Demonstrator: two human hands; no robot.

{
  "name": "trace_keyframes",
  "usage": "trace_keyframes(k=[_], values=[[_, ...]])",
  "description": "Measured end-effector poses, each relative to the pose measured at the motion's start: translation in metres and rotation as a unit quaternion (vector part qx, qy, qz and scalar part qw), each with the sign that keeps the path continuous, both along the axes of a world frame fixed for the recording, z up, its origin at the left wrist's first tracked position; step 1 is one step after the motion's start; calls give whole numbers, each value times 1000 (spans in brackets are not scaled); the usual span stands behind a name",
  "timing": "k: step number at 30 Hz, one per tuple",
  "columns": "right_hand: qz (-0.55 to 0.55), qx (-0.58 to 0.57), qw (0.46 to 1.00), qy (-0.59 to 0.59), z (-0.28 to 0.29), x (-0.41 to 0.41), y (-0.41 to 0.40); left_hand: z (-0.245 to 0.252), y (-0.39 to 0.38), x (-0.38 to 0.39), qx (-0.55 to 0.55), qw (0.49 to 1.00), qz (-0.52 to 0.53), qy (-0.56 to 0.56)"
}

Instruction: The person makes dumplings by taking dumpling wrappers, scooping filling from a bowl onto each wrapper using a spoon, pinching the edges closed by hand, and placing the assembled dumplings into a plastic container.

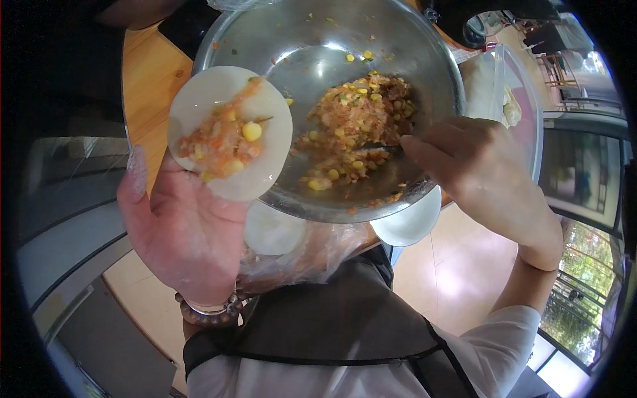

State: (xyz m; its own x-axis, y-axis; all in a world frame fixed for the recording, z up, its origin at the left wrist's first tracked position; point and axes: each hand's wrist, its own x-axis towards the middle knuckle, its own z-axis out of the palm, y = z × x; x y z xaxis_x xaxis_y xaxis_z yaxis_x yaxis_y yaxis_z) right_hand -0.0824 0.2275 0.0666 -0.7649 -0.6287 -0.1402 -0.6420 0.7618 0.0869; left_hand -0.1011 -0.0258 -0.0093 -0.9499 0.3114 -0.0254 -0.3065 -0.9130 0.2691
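My left hand, palm up and dusted with flour, bears a round dumpling wrapper on its fingers. Filling with corn kernels lies spread on that wrapper. In front of me is a large stainless steel bowl with a mound of corn and minced filling. My right hand reaches over the bowl's right rim and grips a thin dark utensil, whose far end is in the filling. What kind of utensil it is, I cannot tell.
Below the bowl, more round wrappers lie by clear plastic wrap. A white dish sits partly under the bowl's rim at the table edge. On the right stands a clear plastic container with a pale dumpling inside. The wooden tabletop shows at left.
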Motion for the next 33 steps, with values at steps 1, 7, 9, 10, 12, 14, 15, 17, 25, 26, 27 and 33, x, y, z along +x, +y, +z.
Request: trace_keyframes(k=[1,7,9,10,12,14,15,17,25,26,27,33], values=[[21,-15,1000,-4,1,-1,0,-4,-1,0,48,996,-45,58],[68,-8,998,-2,0,-6,8,10,4,0,-45,995,16,-93],[65,30,997,16,0,-8,11,7,2,0,-36,996,23,-76],[62,23,998,16,0,-9,12,7,1,0,-27,998,28,-57],[58,17,998,15,1,-8,12,8,2,0,-28,997,23,-63],[49,30,998,-11,3,-6,10,7,3,0,-28,997,17,-70],[48,30,998,-11,4,-6,8,6,3,-1,-28,997,21,-63],[35,12,998,-41,5,-6,4,5,4,-2,-28,998,24,-57],[2,-129,984,-123,-4,-14,11,0,1,-2,19,1000,-18,-14],[-9,-164,976,-145,-2,-15,12,-1,1,-2,19,1000,-17,-13],[-8,-165,976,-145,-2,-15,12,-1,1,-2,20,999,-28,-8],[-212,-305,880,-297,3,-17,2,4,1,0,11,999,-29,-8]])
